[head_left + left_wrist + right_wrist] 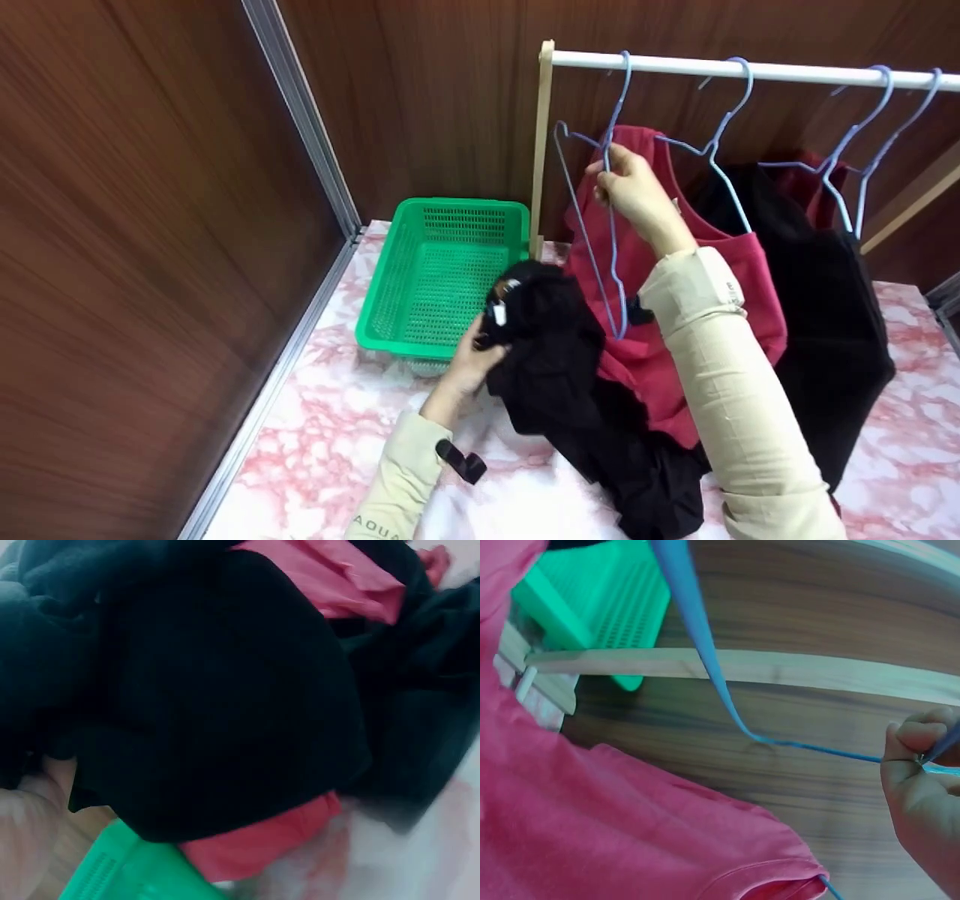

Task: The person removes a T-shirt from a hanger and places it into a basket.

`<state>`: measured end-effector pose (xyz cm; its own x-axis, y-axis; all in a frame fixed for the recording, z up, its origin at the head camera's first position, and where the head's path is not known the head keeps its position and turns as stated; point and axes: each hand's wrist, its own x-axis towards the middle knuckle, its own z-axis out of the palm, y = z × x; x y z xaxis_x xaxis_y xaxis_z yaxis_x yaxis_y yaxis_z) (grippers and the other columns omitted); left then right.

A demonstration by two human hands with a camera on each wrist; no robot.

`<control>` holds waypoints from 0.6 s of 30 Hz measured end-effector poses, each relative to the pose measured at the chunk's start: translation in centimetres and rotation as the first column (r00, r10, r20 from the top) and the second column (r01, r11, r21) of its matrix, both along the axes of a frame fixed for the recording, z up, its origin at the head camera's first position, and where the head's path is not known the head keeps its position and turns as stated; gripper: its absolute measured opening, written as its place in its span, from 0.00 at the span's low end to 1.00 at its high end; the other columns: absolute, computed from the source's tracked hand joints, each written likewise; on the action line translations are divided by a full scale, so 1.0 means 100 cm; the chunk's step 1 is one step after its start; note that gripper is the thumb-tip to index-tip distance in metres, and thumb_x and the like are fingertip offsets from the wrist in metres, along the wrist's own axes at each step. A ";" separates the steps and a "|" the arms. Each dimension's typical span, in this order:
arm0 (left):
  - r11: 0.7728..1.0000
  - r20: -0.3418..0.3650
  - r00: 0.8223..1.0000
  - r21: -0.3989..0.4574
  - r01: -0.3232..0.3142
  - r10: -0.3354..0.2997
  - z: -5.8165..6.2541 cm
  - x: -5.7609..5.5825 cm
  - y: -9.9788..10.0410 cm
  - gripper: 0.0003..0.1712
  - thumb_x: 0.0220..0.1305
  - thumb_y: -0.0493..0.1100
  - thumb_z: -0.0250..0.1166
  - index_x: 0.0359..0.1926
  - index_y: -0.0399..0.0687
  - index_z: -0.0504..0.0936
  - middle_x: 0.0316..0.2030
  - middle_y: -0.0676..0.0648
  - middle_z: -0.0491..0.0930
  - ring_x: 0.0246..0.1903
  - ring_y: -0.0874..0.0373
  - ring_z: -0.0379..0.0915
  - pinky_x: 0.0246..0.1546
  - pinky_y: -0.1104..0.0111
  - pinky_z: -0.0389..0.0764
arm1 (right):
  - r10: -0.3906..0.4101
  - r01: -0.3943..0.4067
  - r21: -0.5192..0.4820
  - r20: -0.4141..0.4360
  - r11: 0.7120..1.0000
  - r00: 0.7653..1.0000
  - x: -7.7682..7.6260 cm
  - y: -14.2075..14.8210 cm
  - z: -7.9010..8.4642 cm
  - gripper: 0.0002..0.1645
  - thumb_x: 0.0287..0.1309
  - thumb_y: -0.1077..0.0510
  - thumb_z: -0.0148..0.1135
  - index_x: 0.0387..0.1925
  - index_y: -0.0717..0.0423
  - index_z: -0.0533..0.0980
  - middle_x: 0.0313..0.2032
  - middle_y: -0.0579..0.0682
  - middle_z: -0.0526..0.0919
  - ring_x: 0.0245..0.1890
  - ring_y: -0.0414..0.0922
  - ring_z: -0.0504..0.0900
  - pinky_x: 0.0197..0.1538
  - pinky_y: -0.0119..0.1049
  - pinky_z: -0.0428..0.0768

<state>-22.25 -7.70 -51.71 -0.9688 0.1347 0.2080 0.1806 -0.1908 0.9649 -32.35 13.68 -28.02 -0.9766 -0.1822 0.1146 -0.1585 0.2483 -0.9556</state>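
Observation:
My left hand grips a bunched black garment, whose small white tags show near the fingers. The cloth trails down onto the marbled surface. In the left wrist view, black cloth fills most of the frame and hides the fingers. My right hand pinches a blue wire hanger just below its hook, which hangs over the white rail. That hanger bears no garment. Behind it hangs a pinkish-red sleeveless top on another hanger. The right wrist view shows the thumb and fingers closed around the wire.
A green perforated basket stands left of the rack's wooden post. Farther right, dark garments hang from more blue hangers. Brown wood-grain panels enclose the left and back, with a metal strip at their corner.

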 end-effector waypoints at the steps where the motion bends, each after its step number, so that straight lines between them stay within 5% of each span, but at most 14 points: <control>1: 0.999 -0.014 1.000 0.051 0.009 -0.009 0.002 -0.002 -0.003 0.56 0.44 0.58 0.69 0.70 0.40 0.57 0.55 0.39 0.70 0.52 0.55 0.71 0.55 0.66 0.74 | 0.003 -0.003 0.007 0.006 1.000 1.000 0.000 0.000 -0.001 0.18 0.63 0.71 0.35 0.54 0.66 0.64 0.35 0.46 0.70 0.20 0.33 0.69 0.28 0.24 0.69; 4: 0.989 0.034 0.999 0.145 0.019 -0.024 0.023 0.000 -0.007 0.58 0.42 0.57 0.68 0.70 0.37 0.53 0.60 0.41 0.69 0.51 0.60 0.71 0.55 0.68 0.74 | 0.013 -0.013 0.024 0.014 1.000 1.000 0.001 0.001 -0.003 0.25 0.66 0.70 0.34 0.64 0.67 0.57 0.37 0.46 0.70 0.21 0.31 0.70 0.29 0.23 0.71; 9: 0.996 0.058 0.998 0.087 -0.034 0.029 0.056 0.006 -0.014 0.46 0.51 0.41 0.57 0.70 0.33 0.51 0.64 0.35 0.64 0.51 0.68 0.67 0.56 0.76 0.69 | 0.017 -0.017 0.012 0.018 1.000 1.000 0.000 0.002 -0.007 0.28 0.67 0.69 0.33 0.68 0.65 0.53 0.39 0.47 0.70 0.21 0.31 0.73 0.30 0.24 0.73; 14: 0.992 0.079 0.989 -0.002 -0.124 0.124 0.070 0.004 -0.021 0.40 0.54 0.40 0.50 0.69 0.34 0.54 0.66 0.32 0.61 0.56 0.60 0.66 0.58 0.73 0.66 | 0.019 -0.019 0.015 0.031 1.000 0.999 0.000 0.003 -0.009 0.29 0.70 0.65 0.33 0.70 0.64 0.49 0.36 0.43 0.72 0.20 0.30 0.74 0.30 0.23 0.74; 18: 0.986 0.160 0.979 0.088 -0.140 0.125 0.077 0.008 -0.024 0.34 0.59 0.46 0.45 0.66 0.37 0.59 0.57 0.42 0.72 0.50 0.63 0.71 0.53 0.73 0.71 | 0.010 -0.012 0.035 0.058 0.999 0.998 0.000 0.005 -0.012 0.28 0.72 0.60 0.35 0.69 0.65 0.51 0.31 0.38 0.74 0.20 0.30 0.75 0.29 0.23 0.74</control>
